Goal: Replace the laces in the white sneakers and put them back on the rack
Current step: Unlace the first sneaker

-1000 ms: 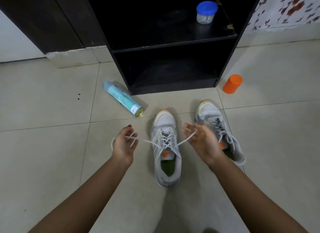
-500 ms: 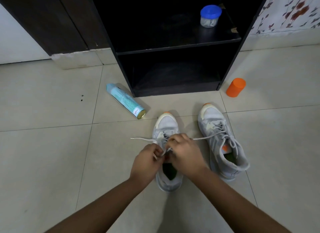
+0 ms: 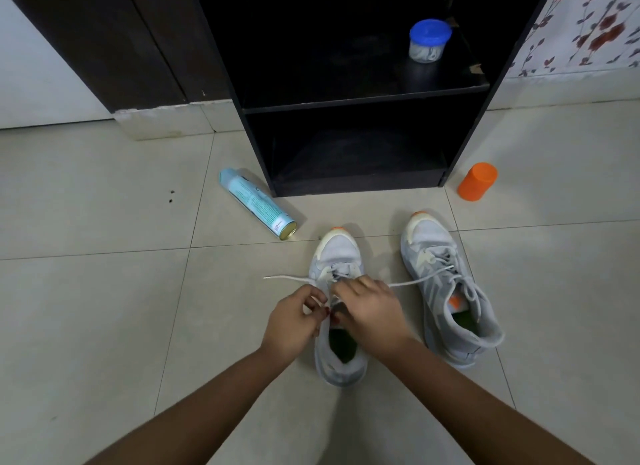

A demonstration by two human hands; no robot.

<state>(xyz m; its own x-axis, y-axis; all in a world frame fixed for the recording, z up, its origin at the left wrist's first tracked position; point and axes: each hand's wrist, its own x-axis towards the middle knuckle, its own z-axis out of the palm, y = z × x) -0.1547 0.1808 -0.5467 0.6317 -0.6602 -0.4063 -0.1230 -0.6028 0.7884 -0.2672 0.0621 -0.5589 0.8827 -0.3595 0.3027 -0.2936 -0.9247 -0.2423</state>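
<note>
Left hand [image 3: 294, 321] and right hand [image 3: 372, 312] close together over sneaker [image 3: 341, 253], fingers curled, each pinching lace [image 3: 287, 277]. Lace ends stick out sideways, one left above floor [image 3: 104, 291], one right toward second sneaker [image 3: 446, 284]. Both sneakers on floor before rack [image 3: 346, 99], toes toward it. Can [image 3: 258, 203] lies left of rack, orange cup [image 3: 477, 181] right, jar [image 3: 429, 41] on shelf.

head cam | single wide-angle view | looks forward and down at tiled floor [image 3: 104, 291] | near it | rack [image 3: 363, 99] ahead
</note>
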